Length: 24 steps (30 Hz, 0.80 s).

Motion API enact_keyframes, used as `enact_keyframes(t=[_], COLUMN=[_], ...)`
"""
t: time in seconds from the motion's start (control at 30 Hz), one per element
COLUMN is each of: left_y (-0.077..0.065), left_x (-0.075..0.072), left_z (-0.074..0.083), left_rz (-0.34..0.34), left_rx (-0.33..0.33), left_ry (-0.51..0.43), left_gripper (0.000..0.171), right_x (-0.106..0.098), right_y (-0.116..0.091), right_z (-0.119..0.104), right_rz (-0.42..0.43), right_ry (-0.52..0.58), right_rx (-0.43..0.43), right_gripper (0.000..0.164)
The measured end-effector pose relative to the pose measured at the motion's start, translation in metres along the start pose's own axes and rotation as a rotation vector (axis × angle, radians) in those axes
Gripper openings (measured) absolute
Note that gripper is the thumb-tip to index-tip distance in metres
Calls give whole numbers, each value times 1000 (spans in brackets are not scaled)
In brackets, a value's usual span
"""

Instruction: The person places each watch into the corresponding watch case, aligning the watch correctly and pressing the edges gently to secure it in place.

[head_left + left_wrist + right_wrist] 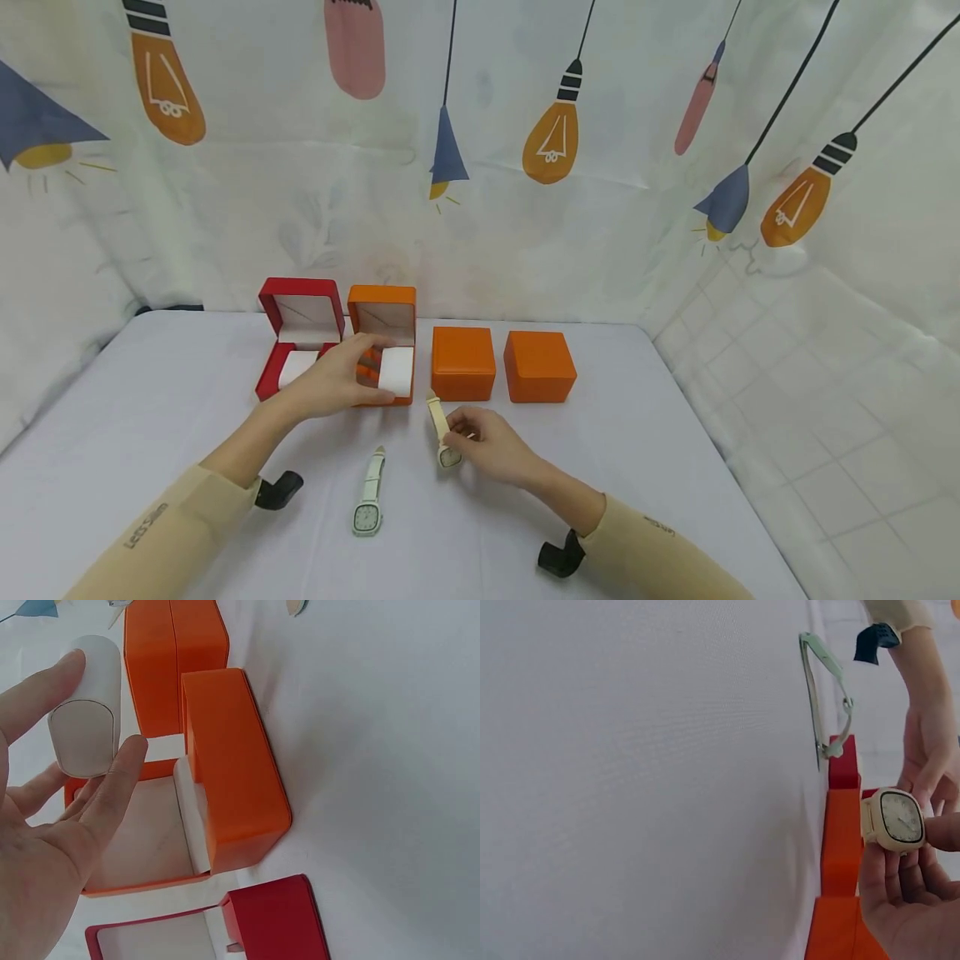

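Note:
My left hand (341,385) grips a white watch cushion (397,372) between thumb and fingers, over the open orange box (382,297). In the left wrist view the cushion (84,739) shows its rounded end, with fingertips along its sides. My right hand (491,447) pinches a cream watch (449,457) by its case, the strap pointing up and away from me. The right wrist view shows the watch's squarish dial (901,819) facing the camera, thumb at its edge. A pale green watch (367,518) lies on the white table between my forearms.
Left of the open orange box stands an open red box (302,288) with a white cushion inside. Two closed orange boxes (462,364) (540,367) stand to the right. A patterned curtain (480,250) hangs behind the table (622,467).

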<state>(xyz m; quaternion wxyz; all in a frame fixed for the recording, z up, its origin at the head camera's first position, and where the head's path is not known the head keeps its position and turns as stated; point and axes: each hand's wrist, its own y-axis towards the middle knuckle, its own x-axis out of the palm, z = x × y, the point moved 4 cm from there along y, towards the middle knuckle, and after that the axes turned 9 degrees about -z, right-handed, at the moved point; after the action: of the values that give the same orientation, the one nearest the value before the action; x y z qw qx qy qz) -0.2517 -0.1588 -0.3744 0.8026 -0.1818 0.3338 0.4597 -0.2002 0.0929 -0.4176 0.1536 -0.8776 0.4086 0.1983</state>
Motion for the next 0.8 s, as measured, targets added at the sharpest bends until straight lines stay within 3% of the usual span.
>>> enact_keyframes(t=[0.23,0.63,0.8], left_y=[-3,-11,-11], left_x=[8,20,27], left_z=[-3,3,2], left_rz=[-4,9,-14], left_rx=[49,43,56], left_ry=[-122,-119,-202], left_gripper=[75,77,76], right_x=[-7,-18,-23], right_y=[0,0,0], right_z=[0,-1,-4], right_rz=[24,116,135], right_ry=[32,107,131], right_rx=[0,-37,-45], right_gripper=[13,20,22])
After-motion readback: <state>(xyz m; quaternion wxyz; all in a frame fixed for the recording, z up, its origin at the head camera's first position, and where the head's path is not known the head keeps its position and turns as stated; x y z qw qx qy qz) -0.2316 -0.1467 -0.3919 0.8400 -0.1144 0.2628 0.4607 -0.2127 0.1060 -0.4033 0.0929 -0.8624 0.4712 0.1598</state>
